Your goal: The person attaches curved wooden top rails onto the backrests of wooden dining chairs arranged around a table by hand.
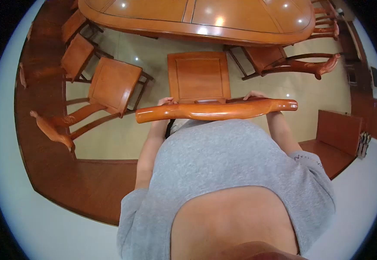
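Observation:
A wooden chair (199,77) stands right before me, its seat facing the table and its curved, glossy top rail (223,111) close to my body. My left hand (167,101) is at the left side of the chair back, just beyond the rail, with curled fingers. On the other side, my right hand (256,94) has its fingers bent over the right part of the chair back. Both hands are partly hidden by the top rail, and both appear closed on the chair's frame.
A large oval wooden table (240,19) is ahead. Matching chairs stand at the left (115,84) and right (264,58), their backs jutting outward. Dark wood flooring (89,186) borders the pale tiles (154,45). A brown wooden box-like piece (339,132) is at the right.

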Available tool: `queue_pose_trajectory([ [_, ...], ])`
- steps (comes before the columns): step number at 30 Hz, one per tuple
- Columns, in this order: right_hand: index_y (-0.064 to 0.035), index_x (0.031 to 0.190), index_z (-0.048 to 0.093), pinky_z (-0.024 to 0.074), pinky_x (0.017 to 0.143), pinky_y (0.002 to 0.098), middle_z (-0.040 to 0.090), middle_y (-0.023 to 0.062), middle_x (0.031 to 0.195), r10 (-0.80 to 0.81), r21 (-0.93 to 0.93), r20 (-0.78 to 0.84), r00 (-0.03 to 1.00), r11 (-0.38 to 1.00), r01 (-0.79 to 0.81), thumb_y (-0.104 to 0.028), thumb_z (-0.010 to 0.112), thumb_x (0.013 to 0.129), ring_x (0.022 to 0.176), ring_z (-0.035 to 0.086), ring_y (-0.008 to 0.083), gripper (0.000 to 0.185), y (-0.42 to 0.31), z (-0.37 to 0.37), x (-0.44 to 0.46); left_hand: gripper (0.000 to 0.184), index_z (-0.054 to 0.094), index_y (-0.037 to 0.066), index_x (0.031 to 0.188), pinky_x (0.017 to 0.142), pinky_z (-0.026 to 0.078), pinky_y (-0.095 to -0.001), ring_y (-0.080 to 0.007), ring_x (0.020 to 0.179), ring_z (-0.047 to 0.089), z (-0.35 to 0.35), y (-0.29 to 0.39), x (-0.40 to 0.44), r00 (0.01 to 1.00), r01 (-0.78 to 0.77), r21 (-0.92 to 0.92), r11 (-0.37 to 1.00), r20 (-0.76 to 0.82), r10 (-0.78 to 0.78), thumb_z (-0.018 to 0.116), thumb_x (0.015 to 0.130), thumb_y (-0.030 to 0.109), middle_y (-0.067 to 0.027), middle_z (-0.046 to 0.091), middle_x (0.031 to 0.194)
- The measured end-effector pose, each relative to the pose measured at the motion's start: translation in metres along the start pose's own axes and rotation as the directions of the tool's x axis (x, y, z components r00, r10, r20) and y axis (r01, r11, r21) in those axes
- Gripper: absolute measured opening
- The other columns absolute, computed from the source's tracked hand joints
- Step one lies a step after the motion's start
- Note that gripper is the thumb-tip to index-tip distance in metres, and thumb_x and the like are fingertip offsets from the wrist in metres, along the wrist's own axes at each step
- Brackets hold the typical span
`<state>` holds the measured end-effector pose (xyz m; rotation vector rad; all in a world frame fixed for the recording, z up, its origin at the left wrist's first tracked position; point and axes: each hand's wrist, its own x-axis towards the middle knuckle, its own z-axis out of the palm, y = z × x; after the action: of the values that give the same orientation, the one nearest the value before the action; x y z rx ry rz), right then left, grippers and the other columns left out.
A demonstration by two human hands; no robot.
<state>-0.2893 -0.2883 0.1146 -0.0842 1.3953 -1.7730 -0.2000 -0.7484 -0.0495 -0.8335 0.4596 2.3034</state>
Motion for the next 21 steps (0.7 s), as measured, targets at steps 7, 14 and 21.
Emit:
queue_pose_trajectory([
  [7, -0.0024, 0.089, 0.064, 0.0528, 0.071, 0.0297, 0.067, 0.0121, 0.084, -0.011, 0.159, -0.17, 0.985, 0.987, 0.039, -0.017, 0.063, 0.075, 0.072, 0.064, 0.02, 0.02, 0.04, -0.005, 0.008, 0.025, 0.061, 0.002, 0.081, 0.065, 0.053, -0.0387, -0.0277, 0.063, 0.064, 0.01, 0.049, 0.019, 0.979, -0.007, 0.088, 0.996, 0.204, -0.011, 0.055, 0.083, 0.026, -0.015, 0.066, 0.077],
  [14, -0.0019, 0.078, 0.065, 0.0516, 0.068, 0.0321, 0.067, 0.0133, 0.082, 0.123, 0.203, -0.37, 0.921, 0.978, -0.049, -0.019, 0.061, 0.076, 0.072, 0.063, 0.0211, 0.018, 0.026, 0.006, 0.011, 0.027, 0.058, 0.001, 0.082, 0.065, 0.053, -0.0395, -0.0277, 0.064, 0.063, 0.003, 0.073, 0.052, 0.984, 0.022, 0.021, 1.0, 0.174, -0.025, 0.057, 0.081, 0.028, -0.0155, 0.064, 0.075],
  [21, -0.0038, 0.08, 0.063, 0.0513, 0.071, 0.0326, 0.066, 0.0126, 0.087, 0.366, 0.424, -0.315, 0.875, 0.88, -0.216, -0.019, 0.058, 0.082, 0.078, 0.062, 0.0196, 0.016, 0.002, -0.012, 0.047, 0.034, 0.057, 0.001, 0.077, 0.06, 0.049, -0.0357, -0.0249, 0.065, 0.06, 0.024, 0.107, 0.061, 0.889, 0.425, -0.074, 0.902, 0.224, -0.4, 0.056, 0.081, 0.034, -0.0135, 0.062, 0.072],
])
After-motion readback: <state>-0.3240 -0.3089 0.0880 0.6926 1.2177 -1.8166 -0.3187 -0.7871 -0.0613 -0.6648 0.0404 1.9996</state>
